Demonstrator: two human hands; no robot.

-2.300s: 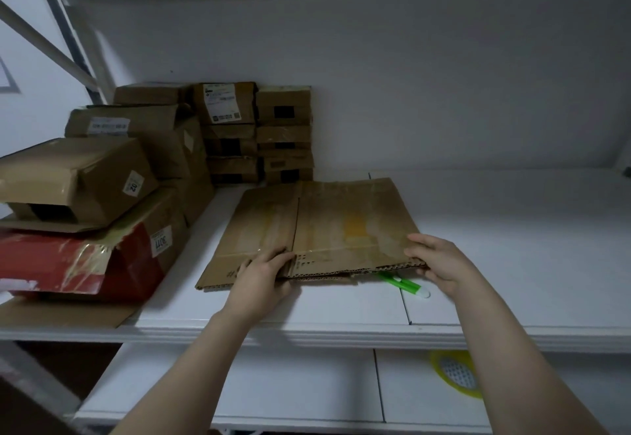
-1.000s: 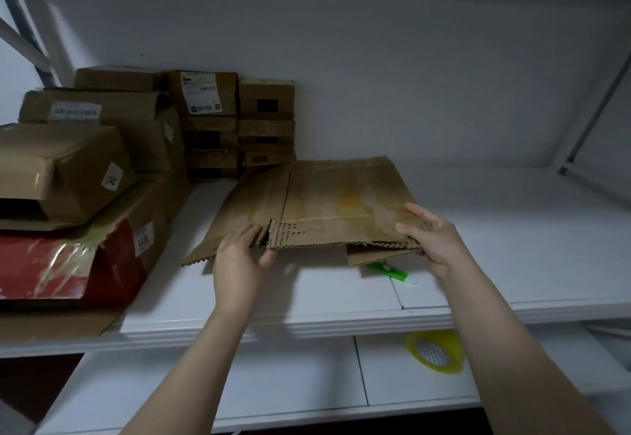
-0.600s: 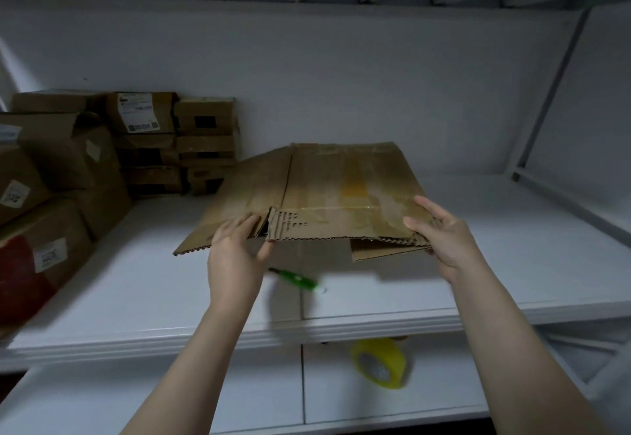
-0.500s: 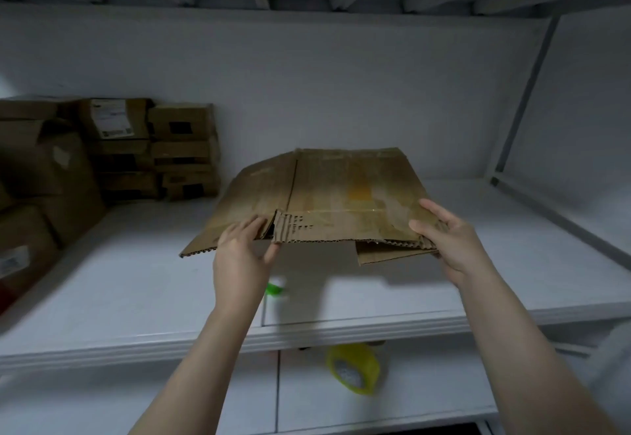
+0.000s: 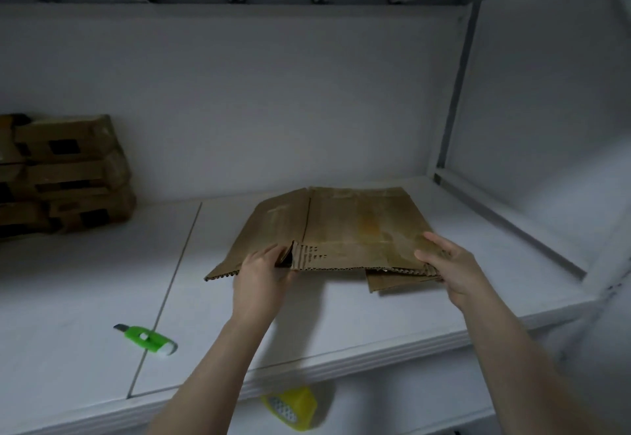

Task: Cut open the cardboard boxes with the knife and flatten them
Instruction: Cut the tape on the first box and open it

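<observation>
Holding flattened box (image 5: 341, 229) by its near edge, left hand (image 5: 263, 274) and right hand (image 5: 450, 264) both pinching it above shelf (image 5: 85, 284); knife (image 5: 146, 336) lies loose, nearer left.

The flattened box (image 5: 341, 229) has moved right, away from the knife (image 5: 146, 339).

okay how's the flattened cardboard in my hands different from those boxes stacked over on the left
The flattened cardboard is one collapsed sheet; the stacked boxes are still boxed up. The cardboard is gripped by the left hand and right hand; the boxes sit untouched against the back wall. Both are brown corrugated cardboard on the same white shelf.
</observation>
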